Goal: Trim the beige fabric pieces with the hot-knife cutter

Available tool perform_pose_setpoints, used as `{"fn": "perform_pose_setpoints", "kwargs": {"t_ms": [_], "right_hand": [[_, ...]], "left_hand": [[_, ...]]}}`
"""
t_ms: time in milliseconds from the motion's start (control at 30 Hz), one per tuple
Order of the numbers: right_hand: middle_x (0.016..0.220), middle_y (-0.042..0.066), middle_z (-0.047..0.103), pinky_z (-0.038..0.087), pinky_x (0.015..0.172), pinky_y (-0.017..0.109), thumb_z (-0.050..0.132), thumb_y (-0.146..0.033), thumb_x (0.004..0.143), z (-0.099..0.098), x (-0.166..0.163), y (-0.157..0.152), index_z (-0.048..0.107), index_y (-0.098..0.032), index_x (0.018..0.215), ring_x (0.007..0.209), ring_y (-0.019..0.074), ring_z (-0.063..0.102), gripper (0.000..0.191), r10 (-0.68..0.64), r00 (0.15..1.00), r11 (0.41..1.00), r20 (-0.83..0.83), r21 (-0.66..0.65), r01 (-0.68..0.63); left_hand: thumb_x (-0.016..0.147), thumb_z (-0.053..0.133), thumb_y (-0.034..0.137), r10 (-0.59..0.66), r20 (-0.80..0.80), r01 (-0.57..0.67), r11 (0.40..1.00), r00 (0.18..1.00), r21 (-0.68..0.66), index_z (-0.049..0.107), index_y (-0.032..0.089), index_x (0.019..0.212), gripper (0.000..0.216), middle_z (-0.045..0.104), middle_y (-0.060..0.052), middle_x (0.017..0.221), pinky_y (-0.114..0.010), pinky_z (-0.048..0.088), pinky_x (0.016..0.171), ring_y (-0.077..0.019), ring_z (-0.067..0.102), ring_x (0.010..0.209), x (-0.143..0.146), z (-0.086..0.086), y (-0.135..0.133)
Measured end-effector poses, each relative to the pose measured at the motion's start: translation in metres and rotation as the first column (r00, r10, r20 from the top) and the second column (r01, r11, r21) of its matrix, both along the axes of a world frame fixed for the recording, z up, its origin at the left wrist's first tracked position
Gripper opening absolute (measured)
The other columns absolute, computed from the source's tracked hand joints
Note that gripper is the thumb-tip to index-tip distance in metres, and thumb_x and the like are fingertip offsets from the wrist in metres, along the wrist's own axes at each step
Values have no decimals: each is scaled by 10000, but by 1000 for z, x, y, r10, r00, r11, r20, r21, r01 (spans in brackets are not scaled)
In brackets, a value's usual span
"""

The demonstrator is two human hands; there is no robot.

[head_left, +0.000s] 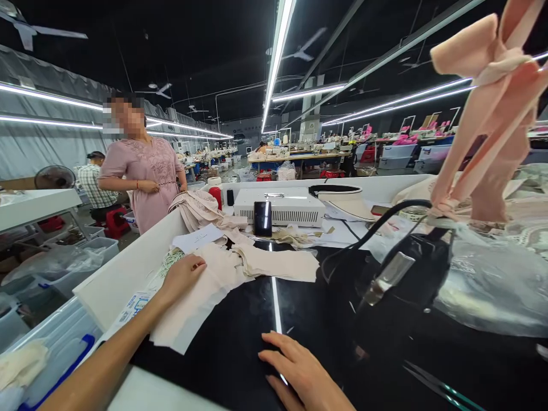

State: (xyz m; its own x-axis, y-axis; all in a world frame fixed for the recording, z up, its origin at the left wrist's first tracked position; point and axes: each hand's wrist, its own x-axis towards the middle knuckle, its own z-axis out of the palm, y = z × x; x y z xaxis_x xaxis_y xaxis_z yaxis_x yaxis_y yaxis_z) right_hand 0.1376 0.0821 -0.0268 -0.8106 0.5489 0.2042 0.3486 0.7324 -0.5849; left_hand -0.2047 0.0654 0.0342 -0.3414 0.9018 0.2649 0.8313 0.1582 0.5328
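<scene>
Centre-left: left hand [180, 278] on flat, matte cream cloth [209, 299], pinch unclear. Lower centre: right hand [306, 370], fingers apart, at glossy black tabletop [325, 311]. Strip light [278, 51] above.

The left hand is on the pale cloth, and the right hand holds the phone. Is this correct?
Not quite: the phone stands beyond the right hand, which is empty in the head view. The left hand is on the pale cloth.

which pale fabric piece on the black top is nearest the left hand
The slanting left piece, partly beneath the left hand; the other piece lies farther right.
</scene>
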Motion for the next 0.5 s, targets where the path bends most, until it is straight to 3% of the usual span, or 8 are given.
{"fn": "perform_pose_setpoints", "kwargs": {"t_ms": [67,167,233,267,333,400,467,500], "right_hand": [[1454,98,650,476,1180,454,564,-238,973,2,2,-3,761,-266,1236,1362,309,603,330,-15,998,999,-57,-48,12],[1381,91,693,495,1148,426,577,-329,986,9,1,-5,773,-276,1198,1284,291,648,294,-49,987,978,-156,-206,16],[1316,99,720,515,1111,426,599,-440,978,15,-3,-4,761,-275,1213,1235,289,665,329,-121,968,922,-218,-386,28],[1280,107,731,538,1072,419,631,-514,950,18,-6,-4,748,-266,1229,1210,290,673,391,-173,954,866,-244,-500,29],[1220,124,743,597,933,378,714,-658,840,24,-13,-5,717,-239,1263,1145,285,693,596,-304,912,672,-276,-740,0],[1163,132,751,613,755,309,756,-742,746,30,-18,-9,709,-214,1245,1039,256,717,728,-419,870,410,-259,-909,-73],[1064,119,759,578,635,242,758,-746,744,36,-22,-15,730,-193,1144,897,200,722,682,-480,847,204,-228,-968,-144],[1007,104,757,560,607,214,764,-729,755,39,-23,-18,737,-184,1084,834,169,710,636,-488,843,149,-225,-973,-174]], "left_hand": [[944,581,420,-7,74,3,999,997,52,647,204,873,237,673,-36,943,-375,463,894,-234,608,955,2,7,-2],[884,522,510,-32,225,9,995,974,104,557,220,804,303,566,8,744,-301,427,709,-203,546,761,14,20,-7],[869,490,581,-66,341,32,994,938,106,524,220,817,366,478,36,677,-265,368,606,-169,470,649,29,28,-12],[872,480,604,-90,395,54,993,914,102,524,216,837,392,473,40,692,-252,355,592,-156,454,639,39,31,-14],[871,478,648,-139,497,112,990,857,84,521,211,859,439,468,43,713,-235,346,571,-140,437,630,61,35,-20],[856,512,688,-176,581,179,982,795,53,521,208,875,481,452,51,702,-221,323,545,-128,414,613,82,36,-25],[837,555,717,-202,644,241,970,738,28,521,201,873,518,439,57,688,-211,305,541,-116,394,606,100,36,-28],[825,575,729,-212,669,269,963,713,18,522,197,873,536,445,58,688,-209,305,547,-113,393,609,107,35,-29]]}}
